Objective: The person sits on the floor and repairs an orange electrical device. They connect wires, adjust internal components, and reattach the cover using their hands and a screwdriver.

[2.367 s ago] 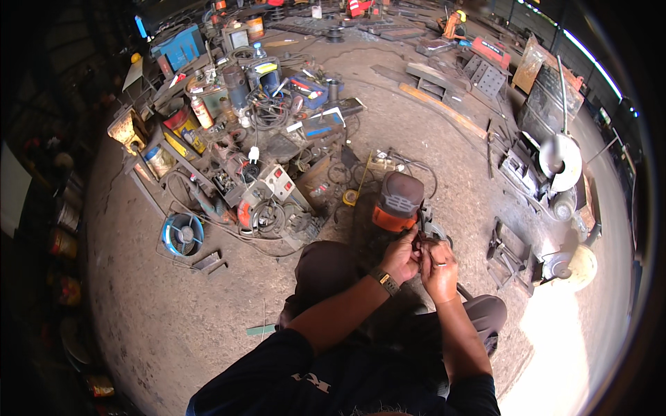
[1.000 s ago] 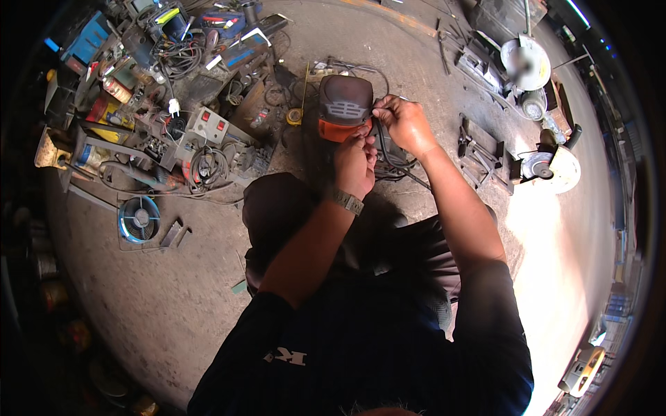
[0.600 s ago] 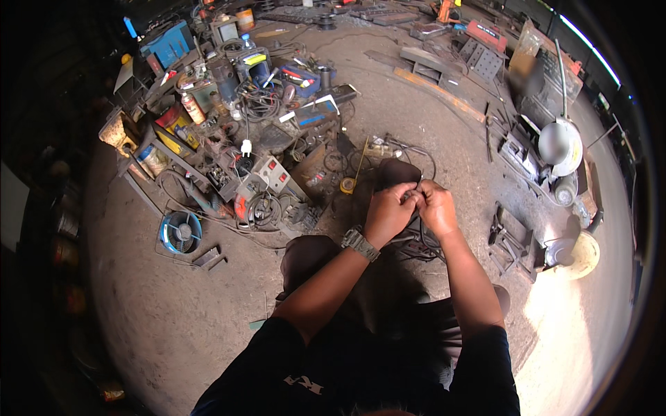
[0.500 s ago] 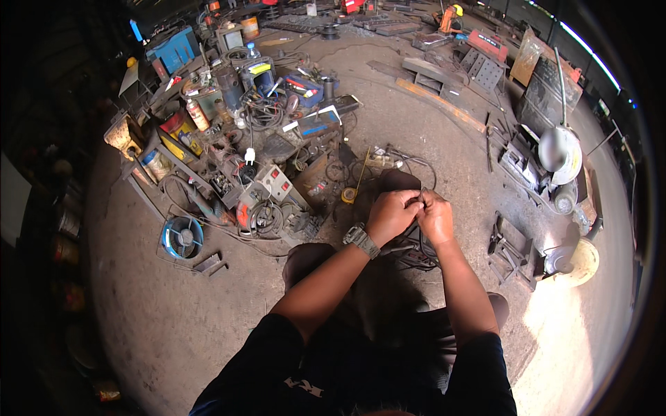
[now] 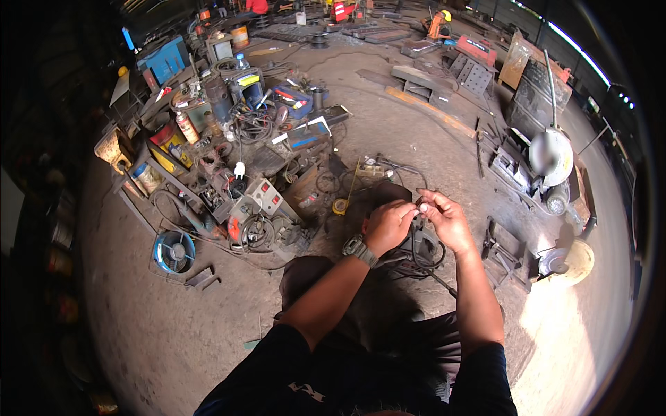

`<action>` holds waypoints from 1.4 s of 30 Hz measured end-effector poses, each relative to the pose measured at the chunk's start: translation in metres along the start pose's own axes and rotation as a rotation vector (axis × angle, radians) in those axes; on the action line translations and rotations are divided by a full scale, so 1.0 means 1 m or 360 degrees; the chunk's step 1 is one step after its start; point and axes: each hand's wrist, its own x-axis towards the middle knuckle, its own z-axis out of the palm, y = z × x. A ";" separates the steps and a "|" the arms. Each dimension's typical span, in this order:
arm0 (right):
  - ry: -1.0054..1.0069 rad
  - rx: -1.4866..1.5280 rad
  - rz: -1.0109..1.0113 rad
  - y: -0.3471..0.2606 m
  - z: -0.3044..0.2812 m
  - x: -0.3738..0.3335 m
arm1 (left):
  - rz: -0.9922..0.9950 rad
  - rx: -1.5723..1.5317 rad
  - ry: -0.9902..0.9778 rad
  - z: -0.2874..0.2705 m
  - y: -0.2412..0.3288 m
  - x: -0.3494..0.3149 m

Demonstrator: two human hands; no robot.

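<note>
My left hand [image 5: 390, 227], with a watch [image 5: 360, 251] on its wrist, is closed in a pinch. Its fingertips meet those of my right hand [image 5: 449, 222], whose thumb and forefinger also pinch while its other fingers are partly raised. What lies between the fingertips is too small to make out. Just below, a dark cable [image 5: 437, 263] curves up toward the fingers; whether it ends in them I cannot tell. Left of my hands, a yellow tape measure [image 5: 340, 206] lies on the floor with its blade drawn out.
On the left, a cluttered heap holds a switch box with red switches [image 5: 266, 195], coiled cables [image 5: 255, 232] and a spray can [image 5: 186, 127]. A blue round fan [image 5: 174, 252] stands nearer. Metal pieces [image 5: 506, 253] and a disc-shaped machine [image 5: 551, 157] are at right.
My hands have come slightly lower and the right hand's fingers have opened out, its thumb and forefinger still pinched. The cable loop below shows more clearly. The whole view has shifted a little.
</note>
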 end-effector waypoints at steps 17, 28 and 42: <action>-0.0448 -0.1060 -0.0621 -0.056 -0.020 0.018 | 0.0044 -0.0094 0.0102 0.007 -0.009 -0.002; -0.0018 -0.0856 -0.0114 -0.050 0.017 0.013 | -0.0044 -0.0080 0.0000 0.002 -0.008 -0.005; -0.0677 -0.0884 -0.0424 -0.048 -0.020 0.030 | -0.0033 -0.0148 -0.0015 0.007 -0.015 -0.007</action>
